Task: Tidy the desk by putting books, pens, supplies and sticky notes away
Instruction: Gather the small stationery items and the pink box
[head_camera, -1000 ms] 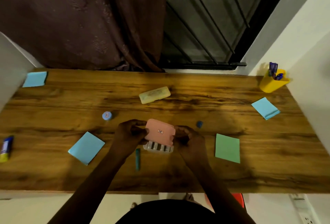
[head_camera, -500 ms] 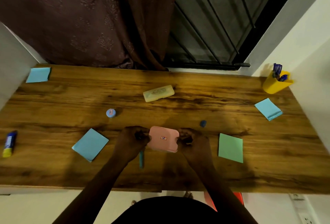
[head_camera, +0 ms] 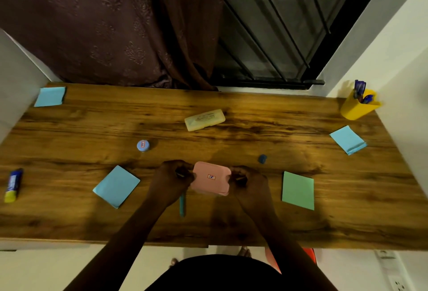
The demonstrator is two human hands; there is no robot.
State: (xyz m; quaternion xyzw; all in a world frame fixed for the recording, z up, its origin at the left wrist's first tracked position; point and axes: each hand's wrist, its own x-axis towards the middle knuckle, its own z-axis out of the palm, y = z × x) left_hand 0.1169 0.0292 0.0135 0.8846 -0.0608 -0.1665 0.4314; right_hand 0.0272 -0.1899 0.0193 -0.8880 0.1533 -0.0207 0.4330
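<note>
Your left hand (head_camera: 172, 180) and right hand (head_camera: 249, 183) grip the pink case (head_camera: 211, 178) at its two short ends, fingers curled closed around it, at lower centre of the desk (head_camera: 231, 225). One second ago the lid was raised and a white tray showed beneath; now the lid is down and the tray is hidden. A teal pen (head_camera: 182, 205) lies just below your left hand, partly covered by it. A blue note (head_camera: 116, 186) lies to the left and a green note (head_camera: 298, 190) to the right, each apart from the hands. The small blue cap (head_camera: 262, 158) sits near, above the right hand. The yellow case (head_camera: 204, 119) lies at upper centre, with bare wood between. The pen cup (head_camera: 357, 107) stands at the upper right corner.
</note>
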